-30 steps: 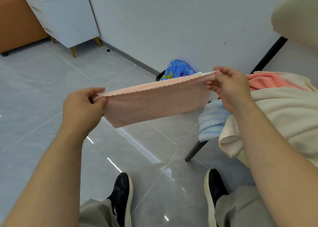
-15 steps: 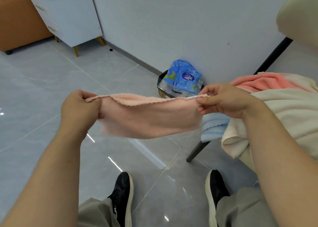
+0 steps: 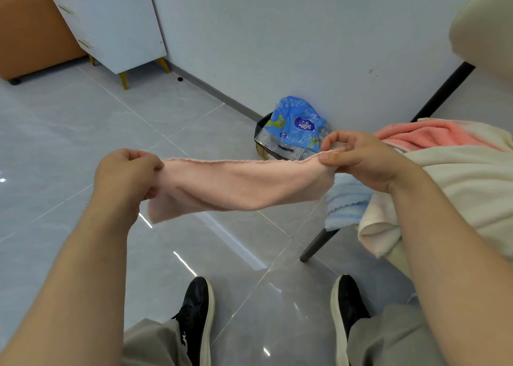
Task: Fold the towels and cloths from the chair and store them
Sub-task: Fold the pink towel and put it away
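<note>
Pink cloth [image 3: 238, 185] aloft in both hands. Grips one end with the left hand [image 3: 125, 177], pinches the other end's top edge with the right hand [image 3: 358, 160]. Holds it stretched between them, hands well apart. More towels [image 3: 458, 185] beside the right hand, on the chair [image 3: 319, 245].

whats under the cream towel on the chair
A blue cloth pokes out from beneath the cream towel at its left edge. How far it runs, and anything else beneath, is covered.
</note>
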Demonstrator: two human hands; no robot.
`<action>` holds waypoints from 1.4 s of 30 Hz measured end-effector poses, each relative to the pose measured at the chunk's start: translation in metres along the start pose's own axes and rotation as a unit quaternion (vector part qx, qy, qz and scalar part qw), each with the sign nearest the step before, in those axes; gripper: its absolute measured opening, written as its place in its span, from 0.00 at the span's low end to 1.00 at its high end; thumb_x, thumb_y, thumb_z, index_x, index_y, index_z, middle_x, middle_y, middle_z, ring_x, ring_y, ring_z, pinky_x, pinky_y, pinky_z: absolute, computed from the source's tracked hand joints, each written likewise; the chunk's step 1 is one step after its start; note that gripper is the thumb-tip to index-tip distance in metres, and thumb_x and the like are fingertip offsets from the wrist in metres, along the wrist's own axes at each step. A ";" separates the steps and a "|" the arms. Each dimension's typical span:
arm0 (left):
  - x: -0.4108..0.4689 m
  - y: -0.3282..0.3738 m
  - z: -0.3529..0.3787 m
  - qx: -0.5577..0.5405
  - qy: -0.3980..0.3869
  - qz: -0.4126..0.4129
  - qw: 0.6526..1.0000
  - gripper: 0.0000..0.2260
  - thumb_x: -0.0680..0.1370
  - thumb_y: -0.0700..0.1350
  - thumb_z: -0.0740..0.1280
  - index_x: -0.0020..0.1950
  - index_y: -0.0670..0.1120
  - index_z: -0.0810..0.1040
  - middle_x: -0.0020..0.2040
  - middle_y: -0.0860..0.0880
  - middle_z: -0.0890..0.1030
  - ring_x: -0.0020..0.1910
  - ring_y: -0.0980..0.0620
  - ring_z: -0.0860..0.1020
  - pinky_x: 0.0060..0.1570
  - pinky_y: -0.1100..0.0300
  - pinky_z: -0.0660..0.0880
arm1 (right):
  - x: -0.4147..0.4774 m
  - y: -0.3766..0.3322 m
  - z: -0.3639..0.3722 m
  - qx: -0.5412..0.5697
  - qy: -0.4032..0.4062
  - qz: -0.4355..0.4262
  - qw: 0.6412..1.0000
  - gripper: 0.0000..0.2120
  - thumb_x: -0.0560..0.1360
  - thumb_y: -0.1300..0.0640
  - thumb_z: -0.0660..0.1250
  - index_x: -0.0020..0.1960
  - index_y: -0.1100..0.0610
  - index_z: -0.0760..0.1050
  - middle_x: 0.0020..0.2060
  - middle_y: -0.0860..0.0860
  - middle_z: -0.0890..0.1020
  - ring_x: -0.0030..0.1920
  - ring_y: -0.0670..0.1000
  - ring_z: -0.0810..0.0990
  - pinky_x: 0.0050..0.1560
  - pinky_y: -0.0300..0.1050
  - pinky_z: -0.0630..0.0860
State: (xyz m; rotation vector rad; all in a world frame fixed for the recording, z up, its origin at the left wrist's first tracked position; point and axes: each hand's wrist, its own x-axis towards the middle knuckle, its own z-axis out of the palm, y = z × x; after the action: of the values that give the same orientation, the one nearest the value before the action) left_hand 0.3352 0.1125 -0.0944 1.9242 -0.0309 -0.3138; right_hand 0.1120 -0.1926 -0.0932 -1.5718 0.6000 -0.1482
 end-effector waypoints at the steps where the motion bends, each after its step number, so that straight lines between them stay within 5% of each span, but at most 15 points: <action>1: 0.000 0.000 0.000 -0.003 0.011 0.004 1.000 0.03 0.74 0.38 0.68 0.47 0.44 0.79 0.42 0.45 0.79 0.35 0.47 0.75 0.35 0.56 0.75 | 0.001 0.001 0.000 -0.003 0.014 -0.004 1.000 0.11 0.69 0.61 0.79 0.47 0.53 0.79 0.37 0.58 0.79 0.40 0.54 0.75 0.45 0.50 0.72; 4: 0.001 0.001 -0.001 -0.003 0.042 0.017 0.999 0.03 0.73 0.39 0.67 0.44 0.46 0.77 0.40 0.47 0.78 0.32 0.47 0.75 0.36 0.55 0.76 | 0.003 0.002 0.003 -0.050 0.070 -0.025 0.996 0.08 0.74 0.65 0.73 0.49 0.55 0.79 0.32 0.51 0.80 0.33 0.48 0.75 0.37 0.45 0.72; 9: -0.002 0.004 -0.001 -0.006 0.058 0.016 0.998 0.03 0.71 0.41 0.67 0.41 0.48 0.77 0.39 0.47 0.79 0.34 0.46 0.75 0.37 0.54 0.75 | 0.002 -0.001 0.003 0.009 0.056 -0.025 0.998 0.09 0.76 0.68 0.69 0.46 0.54 0.78 0.38 0.56 0.75 0.36 0.52 0.74 0.33 0.45 0.75; 16: -0.009 0.011 -0.002 -0.007 0.079 0.009 0.997 0.02 0.64 0.44 0.65 0.34 0.48 0.77 0.34 0.50 0.76 0.39 0.45 0.73 0.40 0.52 0.71 | 0.003 -0.001 0.002 0.093 0.016 0.008 0.995 0.12 0.71 0.70 0.66 0.41 0.52 0.77 0.35 0.52 0.74 0.36 0.53 0.71 0.34 0.45 0.62; 19: -0.009 0.008 0.002 -0.011 0.068 0.002 0.998 0.05 0.67 0.43 0.66 0.41 0.47 0.78 0.39 0.48 0.79 0.38 0.45 0.76 0.42 0.48 0.78 | 0.012 0.005 0.008 0.077 0.090 0.034 0.992 0.13 0.74 0.68 0.66 0.41 0.50 0.76 0.33 0.50 0.73 0.33 0.50 0.69 0.32 0.45 0.62; 22: -0.005 0.002 0.012 -0.066 -0.002 -0.054 0.996 0.12 0.76 0.35 0.68 0.59 0.40 0.73 0.58 0.37 0.77 0.42 0.42 0.80 0.37 0.53 0.84 | 0.021 0.017 0.022 -0.043 0.210 0.041 0.976 0.10 0.75 0.65 0.68 0.42 0.50 0.74 0.34 0.51 0.73 0.31 0.51 0.70 0.30 0.42 0.66; 26: -0.016 0.001 0.029 -0.123 -0.063 -0.098 0.986 0.17 0.78 0.29 0.65 0.65 0.39 0.69 0.63 0.37 0.68 0.49 0.42 0.79 0.38 0.57 0.84 | 0.025 0.021 0.036 -0.088 0.255 0.015 0.963 0.10 0.72 0.65 0.66 0.39 0.50 0.75 0.37 0.52 0.76 0.36 0.52 0.75 0.33 0.54 0.78; 31: -0.035 0.005 0.050 -0.072 -0.070 0.010 0.995 0.10 0.77 0.28 0.63 0.44 0.43 0.72 0.47 0.41 0.74 0.42 0.43 0.82 0.38 0.59 0.83 | 0.018 0.005 0.063 -0.099 0.172 0.044 0.979 0.16 0.72 0.69 0.62 0.35 0.53 0.82 0.37 0.53 0.81 0.34 0.52 0.77 0.38 0.54 0.83; 34: -0.046 0.007 0.063 0.010 -0.091 0.059 0.994 0.14 0.76 0.29 0.58 0.38 0.43 0.78 0.45 0.42 0.81 0.38 0.45 0.85 0.36 0.63 0.81 | 0.009 -0.007 0.086 -0.042 0.088 0.062 0.993 0.15 0.74 0.72 0.61 0.42 0.60 0.84 0.40 0.58 0.82 0.31 0.48 0.79 0.33 0.43 0.81; 37: -0.055 0.007 0.074 0.070 -0.108 0.083 0.988 0.16 0.76 0.33 0.61 0.39 0.48 0.84 0.42 0.48 0.85 0.32 0.49 0.84 0.30 0.67 0.75 | 0.001 -0.015 0.100 -0.008 0.021 0.074 0.997 0.14 0.74 0.72 0.61 0.45 0.62 0.85 0.40 0.59 0.82 0.35 0.50 0.83 0.40 0.46 0.84; 40: -0.060 0.008 0.078 0.118 -0.118 0.119 0.979 0.10 0.75 0.41 0.68 0.43 0.54 0.86 0.41 0.56 0.85 0.41 0.57 0.82 0.39 0.66 0.76 | -0.004 -0.018 0.101 -0.064 -0.071 0.068 0.993 0.18 0.73 0.72 0.62 0.53 0.57 0.84 0.45 0.56 0.86 0.47 0.55 0.87 0.51 0.49 0.83; 42: -0.064 0.010 0.079 0.127 -0.131 0.133 0.974 0.09 0.75 0.42 0.68 0.46 0.53 0.87 0.42 0.57 0.85 0.43 0.61 0.81 0.42 0.68 0.75 | -0.005 -0.018 0.101 -0.107 -0.100 0.037 0.989 0.20 0.72 0.74 0.66 0.58 0.57 0.83 0.47 0.54 0.87 0.51 0.54 0.86 0.50 0.46 0.82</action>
State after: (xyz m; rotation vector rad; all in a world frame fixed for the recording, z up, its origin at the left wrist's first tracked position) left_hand 0.2569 0.0477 -0.0982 2.0884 -0.5209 -0.3951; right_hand 0.1575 -0.1006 -0.0857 -1.7430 0.5290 0.1325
